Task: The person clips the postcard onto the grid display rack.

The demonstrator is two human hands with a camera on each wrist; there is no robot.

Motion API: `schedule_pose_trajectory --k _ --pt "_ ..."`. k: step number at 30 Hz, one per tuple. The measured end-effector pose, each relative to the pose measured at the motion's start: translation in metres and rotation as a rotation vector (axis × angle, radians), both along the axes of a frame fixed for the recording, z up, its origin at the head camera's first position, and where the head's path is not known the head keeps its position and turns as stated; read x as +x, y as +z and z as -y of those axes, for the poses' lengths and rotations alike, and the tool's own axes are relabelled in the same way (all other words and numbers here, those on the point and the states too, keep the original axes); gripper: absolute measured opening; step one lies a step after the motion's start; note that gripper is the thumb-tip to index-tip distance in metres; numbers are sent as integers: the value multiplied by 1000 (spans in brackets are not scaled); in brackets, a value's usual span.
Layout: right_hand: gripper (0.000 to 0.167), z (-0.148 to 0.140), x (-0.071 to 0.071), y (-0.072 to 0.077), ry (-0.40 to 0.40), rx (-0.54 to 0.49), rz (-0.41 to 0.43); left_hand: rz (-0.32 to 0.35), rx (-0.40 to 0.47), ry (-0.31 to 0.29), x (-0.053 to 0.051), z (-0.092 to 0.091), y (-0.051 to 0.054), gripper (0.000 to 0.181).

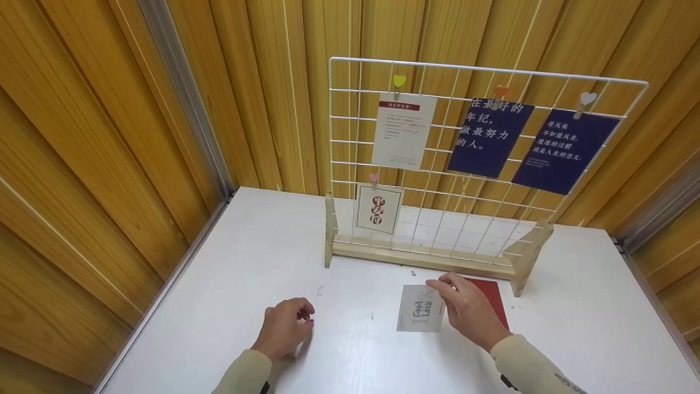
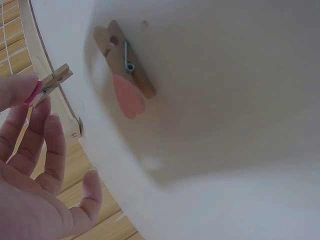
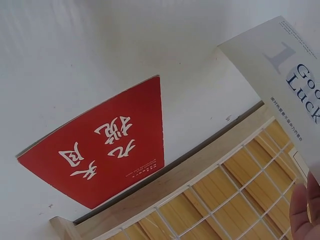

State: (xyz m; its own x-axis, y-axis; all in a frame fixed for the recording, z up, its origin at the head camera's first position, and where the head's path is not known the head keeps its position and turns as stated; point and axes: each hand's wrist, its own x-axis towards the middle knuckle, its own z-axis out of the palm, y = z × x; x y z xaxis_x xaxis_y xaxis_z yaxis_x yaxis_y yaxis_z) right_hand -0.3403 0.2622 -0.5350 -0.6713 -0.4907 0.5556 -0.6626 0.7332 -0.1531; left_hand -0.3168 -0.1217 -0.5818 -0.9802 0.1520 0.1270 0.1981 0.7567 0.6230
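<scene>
My left hand (image 1: 284, 327) is above the white table, left of the rack. In the left wrist view its thumb and fingers pinch a small wooden clothespin (image 2: 58, 77) with a magenta decoration. A second clothespin (image 2: 114, 57), bearing a pink heart, lies on the table. Over the table in front of the rack, my right hand (image 1: 471, 312) grips a pale "Good Luck" card (image 1: 415, 314) by its edge. The right wrist view shows this card (image 3: 270, 60) tilted. Beneath the right hand a red card (image 3: 107, 155) with white characters lies flat, partly hidden in the head view.
A white wire grid rack on a wooden base (image 1: 426, 260) stands behind the hands. Clipped to it are a white card (image 1: 403, 137), two dark blue cards (image 1: 489, 139) and a smaller cream card (image 1: 391, 210). Wooden panel walls (image 1: 98, 164) enclose the table (image 1: 219, 273).
</scene>
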Motion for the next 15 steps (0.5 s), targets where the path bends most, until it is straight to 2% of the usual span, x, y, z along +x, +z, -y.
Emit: schedule_pose_trajectory --k 6,10,15 --pt "49 -1 1 4 -20 -4 95 26 19 -14 -2 -3 1 15" --pt "47 0 1 7 -3 -9 127 32 22 -29 -3 -4 4 17" --pt "45 4 2 10 -4 -33 208 30 17 -27 -4 -5 8 24"
